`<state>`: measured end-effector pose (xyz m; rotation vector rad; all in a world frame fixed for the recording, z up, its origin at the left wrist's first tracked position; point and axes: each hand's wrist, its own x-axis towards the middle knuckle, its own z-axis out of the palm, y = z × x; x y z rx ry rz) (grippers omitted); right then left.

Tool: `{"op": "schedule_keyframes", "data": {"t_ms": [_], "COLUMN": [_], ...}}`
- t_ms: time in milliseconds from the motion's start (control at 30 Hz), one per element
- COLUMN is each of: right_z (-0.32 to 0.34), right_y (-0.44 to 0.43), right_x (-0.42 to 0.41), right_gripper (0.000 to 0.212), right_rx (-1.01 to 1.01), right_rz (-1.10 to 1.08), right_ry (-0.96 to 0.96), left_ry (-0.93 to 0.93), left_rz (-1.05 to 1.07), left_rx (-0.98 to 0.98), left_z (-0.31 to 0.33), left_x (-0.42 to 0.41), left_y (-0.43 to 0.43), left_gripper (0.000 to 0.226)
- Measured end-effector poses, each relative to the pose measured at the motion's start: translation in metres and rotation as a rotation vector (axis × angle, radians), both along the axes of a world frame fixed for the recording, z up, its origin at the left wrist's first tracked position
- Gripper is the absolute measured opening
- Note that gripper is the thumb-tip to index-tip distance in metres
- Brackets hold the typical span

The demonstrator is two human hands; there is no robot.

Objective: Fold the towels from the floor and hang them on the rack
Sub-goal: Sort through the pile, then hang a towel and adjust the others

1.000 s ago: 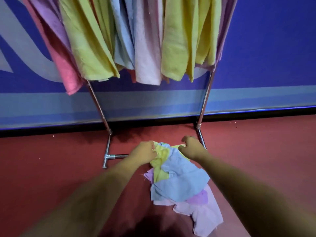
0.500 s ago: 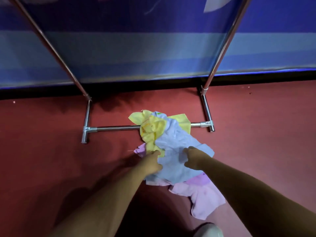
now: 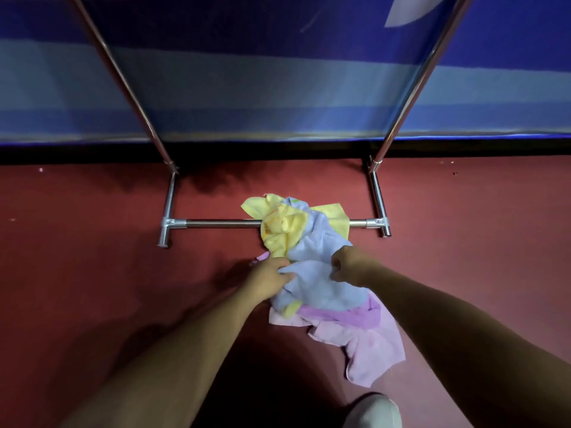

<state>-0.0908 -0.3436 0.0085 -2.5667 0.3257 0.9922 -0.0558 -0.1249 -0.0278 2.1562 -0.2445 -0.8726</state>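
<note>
Floor [image 3: 92, 273] — hands [image 3: 268, 281] [image 3: 350, 267] lower on blue towel [image 3: 321, 288]

You are looking down at a red floor [image 3: 92, 304] that is bearing a crumpled heap of towels [image 3: 321, 291] in the middle, with the rack base [image 3: 222, 223] running under its twelve o'clock end and a pale shoe [image 3: 374, 409] standing at five o'clock.

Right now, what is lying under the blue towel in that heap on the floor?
A yellow towel shows beside and beneath the blue towel, and a purple towel and pale pink towel stick out at its near edge. Whatever else lies under its middle is covered.
</note>
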Motion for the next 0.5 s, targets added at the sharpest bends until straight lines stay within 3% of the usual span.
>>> {"op": "schedule_keyframes", "data": {"t_ms": [67,267,500], "right_z": [0.037,0.162,0.305], "right_y": [0.005,0.033,0.083], "right_x": [0.008,0.017,-0.017], "right_gripper": [0.032,0.028,0.006], "right_rx": [0.086,0.291,0.606], "right_rz": [-0.062,-0.184,-0.423], "right_ry": [-0.074,-0.393,-0.771], "left_ry": [-0.052,-0.214,-0.330], "left_rz": [0.082,0.158,0.270], "left_rx": [-0.090,-0.275,-0.432], "left_z": [0.047,0.201,0.350], "left_x": [0.016,0.032,-0.004], "left_y": [0.002,0.015,0.056], "left_gripper": [0.014,0.015,0.018]}}
